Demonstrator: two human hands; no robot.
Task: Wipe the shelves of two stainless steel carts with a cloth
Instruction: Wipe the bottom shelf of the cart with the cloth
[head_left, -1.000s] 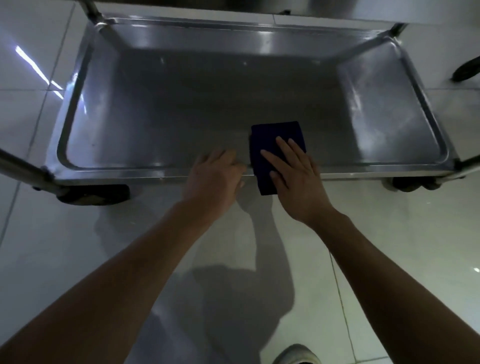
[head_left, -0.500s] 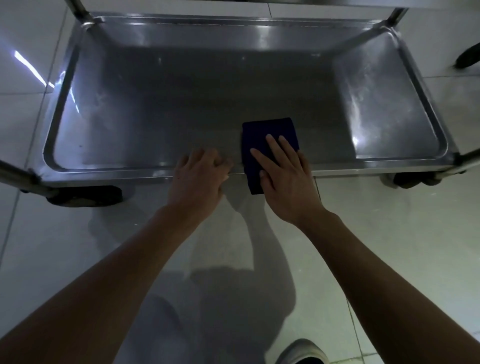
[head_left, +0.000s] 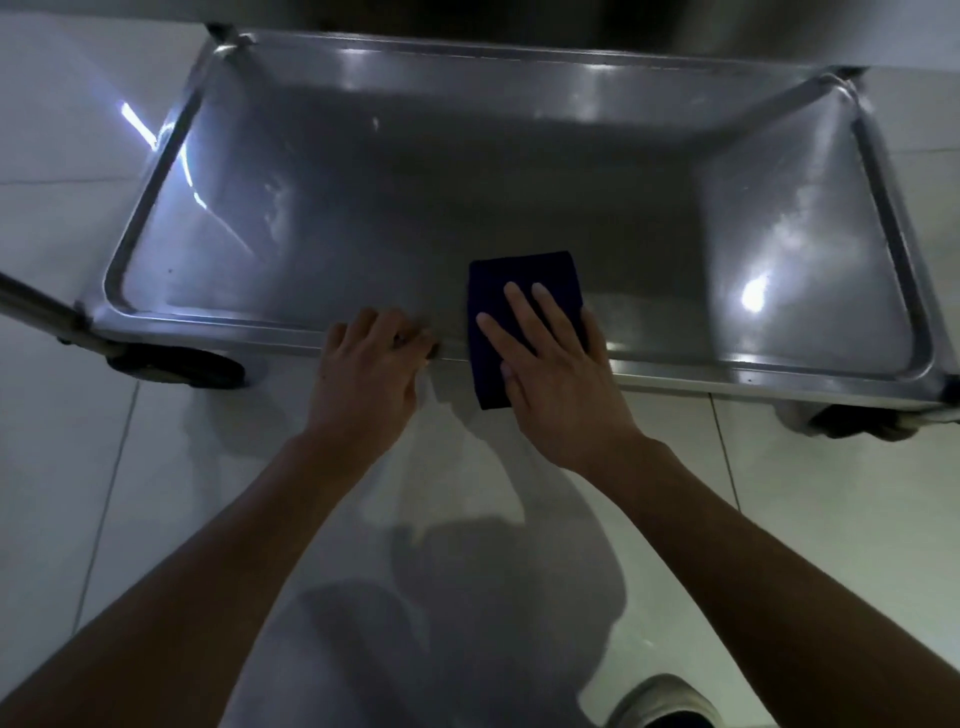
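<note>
Two bare hands work at the near edge of the lowest shelf (head_left: 415, 208) of a stainless steel cart (head_left: 883, 171), seen from above. Right hand (head_left: 556, 364): fingers straight and spread, palm down, pressing a folded dark blue cloth (head_left: 519, 275) flat against the shelf. The cloth lies across the near rim (head_left: 727, 371), its far part on the shelf floor and its near end hanging over the lip. Left hand (head_left: 369, 369): fingers curled over the same rim, just beside the cloth, apparently steadying the cart. A caster wheel (head_left: 176, 366) shows beneath the left corner and another (head_left: 857, 423) beneath the right; a shoe (head_left: 660, 701) stands on the tiled floor (head_left: 831, 519) below.

Progress, as a judgement: wiping of this shelf is under way at its front middle. Faint smears and specks are visible toward the left and right ends, so those areas probably remain to be wiped. Only one shelf of one cart is in view; the condition of the other shelves, and of the second cart, cannot be told.

Markings: no brand, label or writing can be read on the cart or the cloth.
</note>
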